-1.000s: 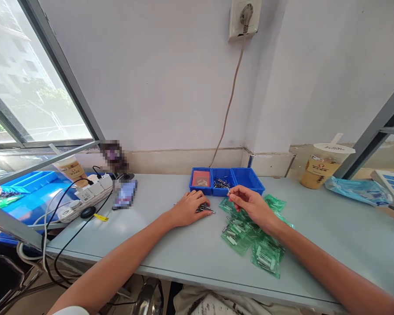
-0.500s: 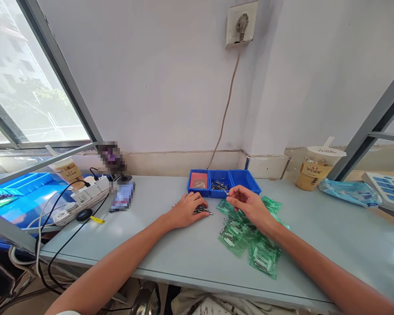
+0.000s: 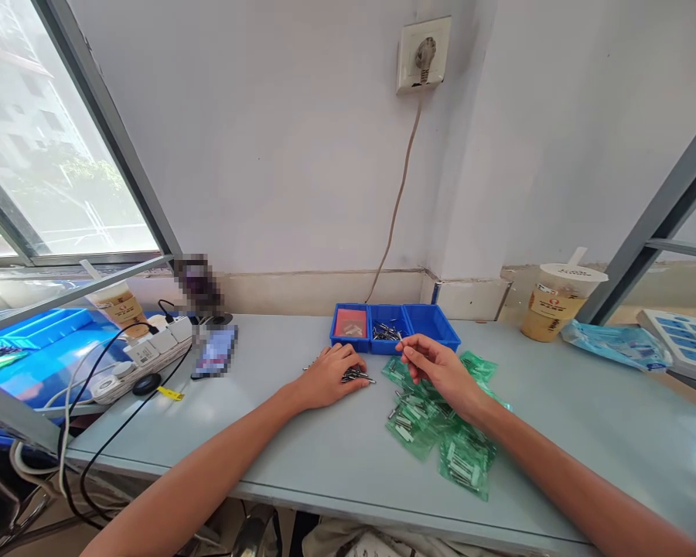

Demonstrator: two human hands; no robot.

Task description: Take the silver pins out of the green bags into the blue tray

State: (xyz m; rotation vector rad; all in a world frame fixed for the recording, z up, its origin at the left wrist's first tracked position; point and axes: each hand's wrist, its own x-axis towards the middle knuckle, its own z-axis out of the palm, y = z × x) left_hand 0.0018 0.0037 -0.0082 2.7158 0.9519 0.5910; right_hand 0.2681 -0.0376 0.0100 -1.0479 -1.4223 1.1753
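Palm down on the grey table (image 3: 278, 456), my left hand (image 3: 332, 377) is cupped over a pile of thin metal pins (image 3: 356, 375). Pins show between its thumb and fingers; the rest lie hidden beneath the palm. My right hand (image 3: 435, 367) is closed in a pinch on a small, thin metal pin (image 3: 400, 338), just in front of the blue bins. Below that hand lie several green plastic bags (image 3: 464, 464) with metal pins inside. The middle blue bin (image 3: 387, 348) holds loose metal pins. A reddish packet (image 3: 351, 322) sits in the left bin.
A phone (image 3: 216, 350) and a power strip (image 3: 156, 352) with cables are at the left. One drink cup (image 3: 548, 309) stands back right beside a blue plastic packet (image 3: 615, 346); another cup (image 3: 119, 305) is by the window. Metal frame bars (image 3: 673, 205) flank the table.
My right hand still pinches the pin and has hardly shifted, its fingers turned slightly. My left hand stays over the pile. The whole view has tilted up a little.
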